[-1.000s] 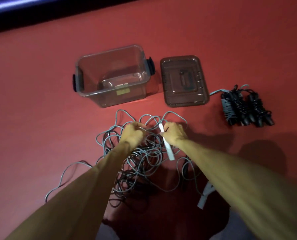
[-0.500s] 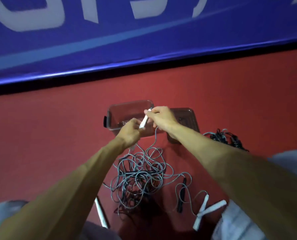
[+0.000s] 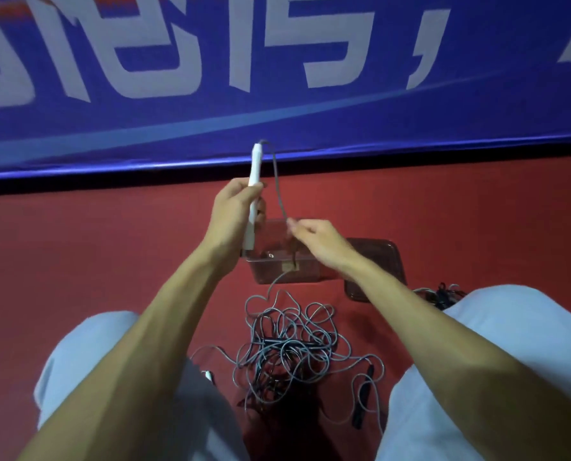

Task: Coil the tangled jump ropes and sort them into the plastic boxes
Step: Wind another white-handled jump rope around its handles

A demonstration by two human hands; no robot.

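My left hand (image 3: 231,217) grips a white jump-rope handle (image 3: 254,174) held upright above the clear plastic box (image 3: 277,271). A grey cord (image 3: 277,181) leaves the handle's top, arcs down, and is pinched by my right hand (image 3: 314,239) over the box. From there the cord drops to the tangled pile of grey and black ropes (image 3: 287,351) on the red floor between my knees. A black handle (image 3: 362,399) lies at the pile's right, a white handle tip (image 3: 207,374) at its left.
The box's brown lid (image 3: 384,261) lies flat to the right of the box, partly hidden by my right arm. A bundle of coiled black ropes (image 3: 442,292) peeks out beyond my right knee. A blue banner with white letters (image 3: 277,78) runs across the back.
Both hands rose off the pile. The white handle passed from my right hand to my left and stands higher. My right hand now pinches the cord. The view tilted up.
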